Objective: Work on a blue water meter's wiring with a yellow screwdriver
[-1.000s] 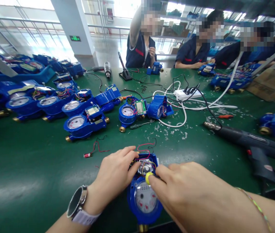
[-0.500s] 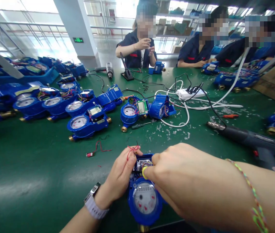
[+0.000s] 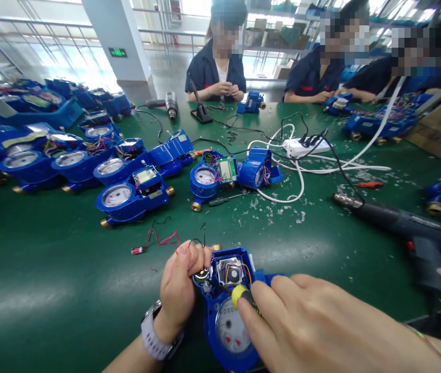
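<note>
Our two hands close in on the blue water meter (image 3: 226, 326)

Our left hand (image 3: 181, 287) curls closed beside its left edge; our right hand (image 3: 309, 326) reaches in from its lower right, fingers (image 3: 267, 305) bunched together.

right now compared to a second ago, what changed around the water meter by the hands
The left hand has slid from the top of the water meter to its left edge and pinches a small round part. The right hand has dropped lower, keeping the yellow-handled screwdriver. The meters further up the bench stayed put.
</note>
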The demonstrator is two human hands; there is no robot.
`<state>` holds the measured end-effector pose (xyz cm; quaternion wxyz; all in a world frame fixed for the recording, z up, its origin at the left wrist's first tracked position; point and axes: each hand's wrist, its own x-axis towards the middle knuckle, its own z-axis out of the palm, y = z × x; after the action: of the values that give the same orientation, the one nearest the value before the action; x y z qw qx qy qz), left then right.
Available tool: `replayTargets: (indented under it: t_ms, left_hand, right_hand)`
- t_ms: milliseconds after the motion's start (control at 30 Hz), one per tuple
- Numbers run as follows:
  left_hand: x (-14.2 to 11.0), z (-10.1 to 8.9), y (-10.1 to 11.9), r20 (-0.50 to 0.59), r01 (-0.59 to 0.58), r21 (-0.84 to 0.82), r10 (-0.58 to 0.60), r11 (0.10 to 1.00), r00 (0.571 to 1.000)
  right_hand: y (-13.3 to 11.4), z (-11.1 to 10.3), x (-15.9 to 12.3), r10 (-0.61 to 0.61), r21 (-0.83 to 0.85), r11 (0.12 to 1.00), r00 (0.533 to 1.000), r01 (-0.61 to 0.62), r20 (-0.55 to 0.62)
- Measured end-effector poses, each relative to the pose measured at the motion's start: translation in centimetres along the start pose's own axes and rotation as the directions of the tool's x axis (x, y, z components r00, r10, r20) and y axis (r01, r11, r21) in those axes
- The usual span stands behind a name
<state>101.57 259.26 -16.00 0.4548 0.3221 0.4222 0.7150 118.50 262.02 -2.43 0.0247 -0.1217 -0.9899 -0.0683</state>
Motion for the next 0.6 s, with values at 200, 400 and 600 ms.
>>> replayTargets:
  t_ms: [200,400,600]
  left_hand:
    - [1.1,-2.1,2.1,0.369,-0.037,0.398,-0.124,0.917,0.921]
    - [3.2,-2.8,7.3,0.562,-0.429,0.824,-0.437,0.37,0.702]
    - [6.0,0.2,10.5,0.514,-0.676,0.736,-0.684,0.04,0.518]
  right_hand:
    - [1.2,-0.8,1.6,-0.035,0.193,0.981,0.957,-0.022,0.287]
    - [1.9,-2.5,3.2,-0.018,0.28,0.949,0.858,-0.147,0.513]
    - [1.3,-2.9,3.9,-0.05,0.169,0.985,0.891,-0.031,0.451]
